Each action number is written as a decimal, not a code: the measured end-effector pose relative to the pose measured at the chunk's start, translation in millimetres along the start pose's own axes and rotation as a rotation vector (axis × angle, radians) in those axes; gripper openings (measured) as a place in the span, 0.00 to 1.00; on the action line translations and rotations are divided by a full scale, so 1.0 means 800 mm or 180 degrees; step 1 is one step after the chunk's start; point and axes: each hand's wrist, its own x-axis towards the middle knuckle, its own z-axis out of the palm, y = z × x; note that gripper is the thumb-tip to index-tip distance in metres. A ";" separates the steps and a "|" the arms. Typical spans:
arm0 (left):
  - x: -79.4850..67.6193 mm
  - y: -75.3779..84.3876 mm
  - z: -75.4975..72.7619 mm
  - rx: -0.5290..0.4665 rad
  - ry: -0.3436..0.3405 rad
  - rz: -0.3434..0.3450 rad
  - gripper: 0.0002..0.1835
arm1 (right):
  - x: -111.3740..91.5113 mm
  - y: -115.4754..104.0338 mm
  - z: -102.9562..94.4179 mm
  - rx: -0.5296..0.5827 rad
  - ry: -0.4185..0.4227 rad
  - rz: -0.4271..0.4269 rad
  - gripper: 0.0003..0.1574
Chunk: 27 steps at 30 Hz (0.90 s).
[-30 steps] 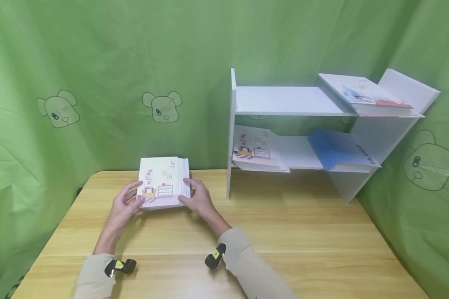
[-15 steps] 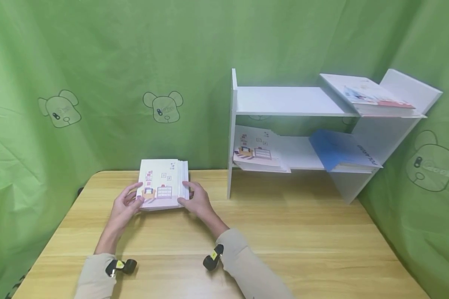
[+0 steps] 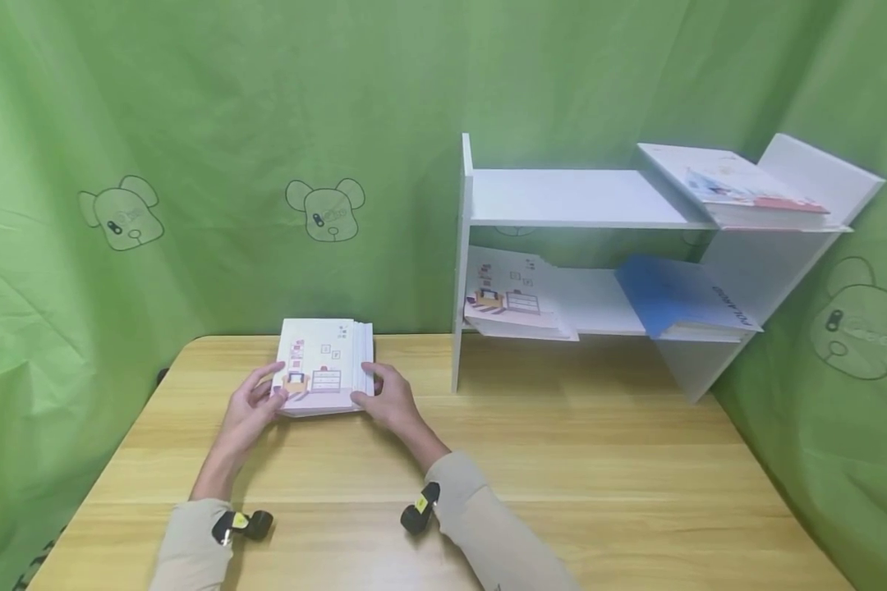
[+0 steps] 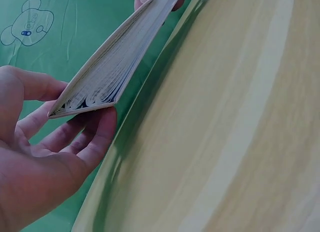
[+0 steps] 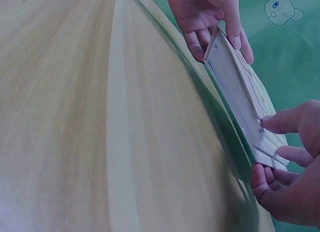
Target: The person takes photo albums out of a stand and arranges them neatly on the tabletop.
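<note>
A white photo album (image 3: 316, 361) with a printed room scene on its cover is held between both hands above the back left of the wooden table. My left hand (image 3: 245, 410) grips its left edge, thumb on top and fingers beneath, as the left wrist view shows. At the opposite edge, my right hand (image 3: 393, 400) pinches the album, its lower fingers underneath in the right wrist view. White page edges (image 3: 365, 365) stick out past the cover on the right. The album's thick side with bunched pages (image 4: 95, 86) faces the left wrist camera.
A white two-tier shelf (image 3: 576, 197) stands at the back right. On its upper tier lies a picture-covered album (image 3: 732, 180). The lower tier bears a similar room-scene album (image 3: 513, 291) and a blue album (image 3: 680, 297). Green curtain (image 3: 214, 107) hangs behind the table (image 3: 599, 476).
The far edge of the photo album has come down slightly in the head view, and the right hand has shifted a little left. Both hands keep their hold.
</note>
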 end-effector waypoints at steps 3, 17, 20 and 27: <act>0.002 -0.004 0.000 0.0001 0.0011 -0.0023 0.34 | 0.000 0.002 0.001 -0.0056 -0.0002 -0.0007 0.39; 0.006 -0.012 -0.002 0.0007 0.0074 -0.0098 0.33 | 0.005 0.009 0.009 -0.0115 0.0001 -0.0019 0.36; 0.006 -0.012 -0.003 0.0035 0.0108 -0.0133 0.32 | 0.006 0.010 0.011 -0.0111 -0.0002 -0.0032 0.35; 0.007 -0.014 -0.003 0.0045 0.0130 -0.0183 0.31 | 0.006 0.010 0.016 -0.0170 -0.0034 -0.0017 0.32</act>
